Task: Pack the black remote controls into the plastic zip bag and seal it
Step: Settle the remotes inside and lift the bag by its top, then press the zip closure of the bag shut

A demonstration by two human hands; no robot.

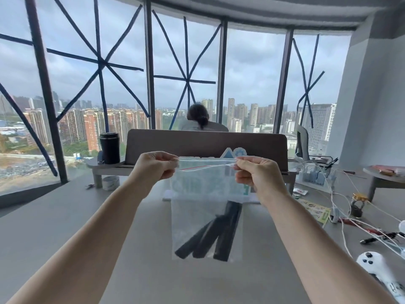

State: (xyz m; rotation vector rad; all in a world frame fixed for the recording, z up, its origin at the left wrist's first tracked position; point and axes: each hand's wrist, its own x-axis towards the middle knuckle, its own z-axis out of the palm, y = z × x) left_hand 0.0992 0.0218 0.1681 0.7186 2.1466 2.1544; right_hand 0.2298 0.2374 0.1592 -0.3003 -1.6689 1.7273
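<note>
Three black remotes [210,233] are sitting low in the bag [197,216], hanging above the table [65,227].
Head view: the left hand [153,170] and right hand [255,172] are each pinching a top corner, fingers clamped on the zip strip [206,164], which looks partly unsealed; uneven pressing could be leaving a gap, or the weight could be slipping a corner free.

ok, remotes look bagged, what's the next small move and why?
Probably pinch the zip strip shut from one corner and run along it. Three black remote controls already hang in the bottom of the plastic zip bag, the left hand and right hand each hold a top corner, and the mouth looks slightly parted.
</note>
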